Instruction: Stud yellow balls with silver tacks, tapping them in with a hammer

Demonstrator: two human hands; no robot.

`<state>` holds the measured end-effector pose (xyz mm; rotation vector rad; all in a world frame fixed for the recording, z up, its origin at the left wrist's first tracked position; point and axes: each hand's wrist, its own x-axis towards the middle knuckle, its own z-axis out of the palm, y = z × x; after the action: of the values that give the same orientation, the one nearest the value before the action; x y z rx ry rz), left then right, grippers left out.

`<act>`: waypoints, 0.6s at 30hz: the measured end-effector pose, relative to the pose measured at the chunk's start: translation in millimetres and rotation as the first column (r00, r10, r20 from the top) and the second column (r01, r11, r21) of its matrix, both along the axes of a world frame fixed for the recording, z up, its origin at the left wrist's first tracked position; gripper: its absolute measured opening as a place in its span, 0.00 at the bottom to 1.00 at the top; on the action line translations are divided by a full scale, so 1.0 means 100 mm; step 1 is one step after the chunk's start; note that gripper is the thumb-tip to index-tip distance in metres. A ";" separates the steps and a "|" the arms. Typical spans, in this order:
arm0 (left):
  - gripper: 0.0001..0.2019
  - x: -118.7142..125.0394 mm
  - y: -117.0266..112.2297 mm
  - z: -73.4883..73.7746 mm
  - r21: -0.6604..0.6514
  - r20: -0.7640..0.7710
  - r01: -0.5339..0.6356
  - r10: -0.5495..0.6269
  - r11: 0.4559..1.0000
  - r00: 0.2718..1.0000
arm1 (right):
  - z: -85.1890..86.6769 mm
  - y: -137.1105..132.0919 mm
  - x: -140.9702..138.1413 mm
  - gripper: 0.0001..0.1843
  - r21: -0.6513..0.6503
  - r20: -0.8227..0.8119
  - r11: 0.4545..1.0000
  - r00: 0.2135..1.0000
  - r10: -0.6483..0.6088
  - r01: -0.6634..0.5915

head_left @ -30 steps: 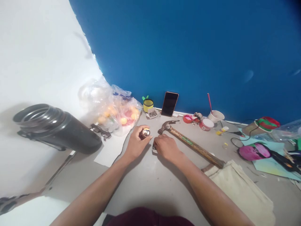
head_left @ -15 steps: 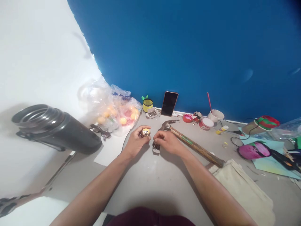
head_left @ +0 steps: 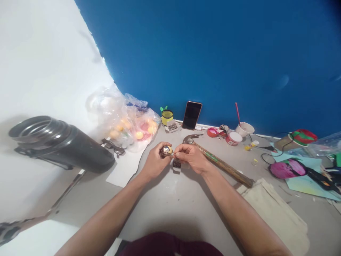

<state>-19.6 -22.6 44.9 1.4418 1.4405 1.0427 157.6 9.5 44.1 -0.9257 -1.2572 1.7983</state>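
My left hand is closed round a small yellow ball, part of whose surface is covered with shiny metal bits that look like thumbtack heads. Close to the ball's right side, my right hand makes a pinch; what sits between its fingertips is too small to make out. Beneath those fingers a small open box of dark, shiny metal bits lies on the table. A claw hammer with a wooden handle rests just behind and right of my right hand.
Left stands a big dark flask, near plastic bags of yellow balls and glasses. A phone leans on the blue wall, beside another box of tacks. Right are a paper cup, beige cloth and glue gun.
My right hand has risen from the small box toward the ball, fingertips pinched. My left hand has turned the ball slightly and brought it nearer the right hand.
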 end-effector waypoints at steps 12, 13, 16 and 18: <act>0.07 0.04 -0.06 0.09 -0.036 -0.130 0.105 -0.109 0.994 0.986 | -0.05 -0.01 -0.04 0.14 -0.016 0.002 1.000 1.000 0.012 -0.012; 0.07 0.04 -0.06 0.09 -0.039 -0.133 0.107 -0.111 0.993 0.985 | -0.04 -0.01 -0.03 0.14 -0.016 0.005 1.000 1.000 0.018 -0.018; 0.07 0.05 -0.05 0.08 -0.045 -0.142 0.111 -0.117 0.993 0.983 | -0.03 -0.02 -0.03 0.13 -0.007 0.019 0.999 0.999 0.035 -0.035; 0.07 0.05 -0.05 0.07 -0.050 -0.149 0.118 -0.124 0.992 0.981 | -0.04 -0.02 -0.03 0.13 0.011 0.032 0.999 0.999 0.043 -0.043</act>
<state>-14.8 -27.6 51.8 1.5860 1.4521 0.8387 154.8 7.8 40.2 -0.9304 -1.3150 1.8143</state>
